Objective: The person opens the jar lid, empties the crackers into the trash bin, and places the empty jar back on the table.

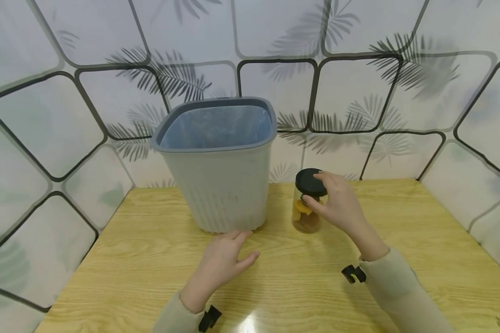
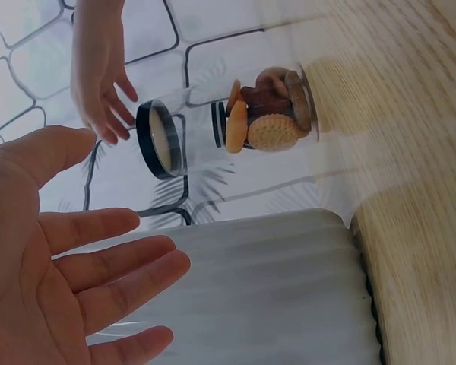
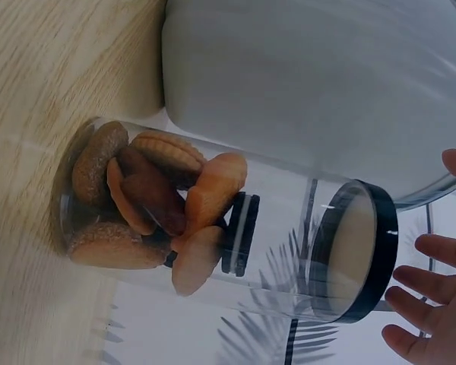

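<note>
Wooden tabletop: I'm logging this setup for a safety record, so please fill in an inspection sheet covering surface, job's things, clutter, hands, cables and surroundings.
Surface: wood-grain table, pale yellowish.
Job's things: grey bin, upright, open-topped; to its right a clear jar, upright, black lid on, with brown and orange biscuit-like pieces and a black ribbed item inside.
Clutter: nothing seen.
Hands: left hand open in front of the bin's base; right hand beside the lid, fingers extended, contact unclear. A black clip shows at each cuff.
Cables: nothing seen.
Surroundings: pale backdrop with dark outlines and leaf prints.
</note>
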A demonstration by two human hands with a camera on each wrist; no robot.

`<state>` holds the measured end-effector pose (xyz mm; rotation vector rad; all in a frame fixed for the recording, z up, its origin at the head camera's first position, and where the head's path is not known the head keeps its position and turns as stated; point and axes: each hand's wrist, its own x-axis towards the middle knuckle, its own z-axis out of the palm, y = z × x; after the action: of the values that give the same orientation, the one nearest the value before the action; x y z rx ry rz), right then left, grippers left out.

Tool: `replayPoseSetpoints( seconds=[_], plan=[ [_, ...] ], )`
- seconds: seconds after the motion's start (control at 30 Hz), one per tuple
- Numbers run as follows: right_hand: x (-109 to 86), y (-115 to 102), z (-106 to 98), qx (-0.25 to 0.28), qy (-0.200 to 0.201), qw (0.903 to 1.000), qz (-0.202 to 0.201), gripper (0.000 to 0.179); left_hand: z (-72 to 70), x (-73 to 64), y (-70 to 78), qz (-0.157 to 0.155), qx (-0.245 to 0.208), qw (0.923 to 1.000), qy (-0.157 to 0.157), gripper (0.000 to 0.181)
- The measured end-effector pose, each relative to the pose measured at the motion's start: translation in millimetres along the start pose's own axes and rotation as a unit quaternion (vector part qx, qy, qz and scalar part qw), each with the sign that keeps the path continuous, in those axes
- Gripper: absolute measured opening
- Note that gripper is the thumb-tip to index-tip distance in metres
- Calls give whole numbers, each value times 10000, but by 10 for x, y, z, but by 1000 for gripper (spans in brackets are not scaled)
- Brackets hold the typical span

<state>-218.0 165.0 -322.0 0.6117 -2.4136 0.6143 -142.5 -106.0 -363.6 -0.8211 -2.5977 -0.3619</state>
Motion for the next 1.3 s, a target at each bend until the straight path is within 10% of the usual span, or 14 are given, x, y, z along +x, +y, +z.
replayPoseSetpoints(
  seconds=[1.3],
  plan=[
    [143, 296, 250, 497, -898, 9848, 1400, 87, 31, -2, 6, 12, -22, 9998, -205, 45]
  ],
)
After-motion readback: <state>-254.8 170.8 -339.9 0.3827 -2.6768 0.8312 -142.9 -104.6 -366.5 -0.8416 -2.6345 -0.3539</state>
